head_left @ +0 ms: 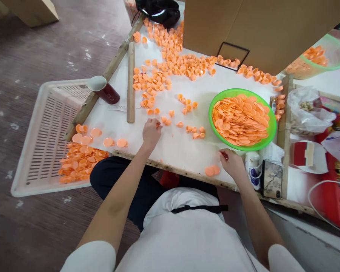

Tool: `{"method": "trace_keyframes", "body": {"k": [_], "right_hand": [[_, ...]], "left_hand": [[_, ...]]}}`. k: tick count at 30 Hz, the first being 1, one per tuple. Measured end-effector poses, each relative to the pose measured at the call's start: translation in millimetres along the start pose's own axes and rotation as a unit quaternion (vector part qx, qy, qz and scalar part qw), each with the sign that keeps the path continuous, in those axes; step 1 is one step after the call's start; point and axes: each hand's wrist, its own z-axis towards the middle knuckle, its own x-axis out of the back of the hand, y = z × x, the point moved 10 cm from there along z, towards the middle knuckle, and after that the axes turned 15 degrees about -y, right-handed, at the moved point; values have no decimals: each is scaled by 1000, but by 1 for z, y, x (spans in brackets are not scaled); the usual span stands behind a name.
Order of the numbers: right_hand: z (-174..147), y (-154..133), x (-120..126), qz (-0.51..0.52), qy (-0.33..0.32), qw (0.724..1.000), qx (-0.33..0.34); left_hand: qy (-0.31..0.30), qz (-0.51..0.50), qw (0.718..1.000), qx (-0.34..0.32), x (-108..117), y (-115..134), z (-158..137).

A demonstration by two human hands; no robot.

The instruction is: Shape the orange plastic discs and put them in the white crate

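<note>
My left hand (152,134) is over the white tabletop with its fingers curled together beside a few small orange cups (166,121). Whatever is between those fingertips is too small to make out. My right hand (232,163) is closed near the table's front edge, just below a green bowl (272,130) heaped with flat orange discs (240,119). What its fingers hold, if anything, cannot be made out. Left of that hand lie a few overlapping loose discs (212,170). More small cups (194,132) stand in loose groups between the hands and the bowl.
A large pile of orange cups (184,64) spreads before a cardboard box (255,30). At left are a wooden strip (130,83), a tipped maroon mug (109,92) and a white basket (42,139) holding orange pieces. A phone (272,179) stands at right.
</note>
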Motion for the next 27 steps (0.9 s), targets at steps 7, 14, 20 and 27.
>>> {"method": "trace_keyframes", "body": {"k": [7, 14, 20, 27], "right_hand": [[12, -15, -27, 123, -15, 992, 37], [36, -82, -98, 333, -151, 927, 81], [44, -118, -127, 381, -191, 903, 60], [49, -131, -127, 299, -218, 928, 38]], "left_hand": [[-103, -62, 989, -90, -38, 39, -82], [-163, -158, 965, -129, -65, 41, -111], [-202, -231, 952, -23, -51, 15, -101], [-263, -184, 947, 7, -75, 10, -91]]}}
